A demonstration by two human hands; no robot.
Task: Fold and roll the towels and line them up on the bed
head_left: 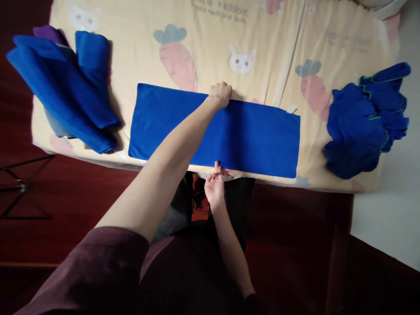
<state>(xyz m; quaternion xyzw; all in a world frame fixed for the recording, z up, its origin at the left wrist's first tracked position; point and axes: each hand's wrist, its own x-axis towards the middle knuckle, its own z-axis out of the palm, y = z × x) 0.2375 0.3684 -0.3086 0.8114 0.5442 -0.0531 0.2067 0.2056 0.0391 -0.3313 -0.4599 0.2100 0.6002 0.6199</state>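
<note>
A blue towel (262, 135) lies as a long flat rectangle across the bed, with a small white tag at its far right edge. A crease or shadow runs across it near the middle. My left hand (221, 94) reaches over the towel and is closed on its far edge, near the centre. At the near edge, almost straight below, my right hand (215, 186) is turned palm up, with thumb and finger pinching the cloth; the finger beneath is partly hidden.
Folded blue towels (65, 87) with a purple piece lie at the bed's left end. A crumpled blue cloth heap (357, 127) with green edging sits at the right. The bedsheet (210, 57) is printed with carrots and rabbits. A black stand's legs (22, 188) rest on the floor at left.
</note>
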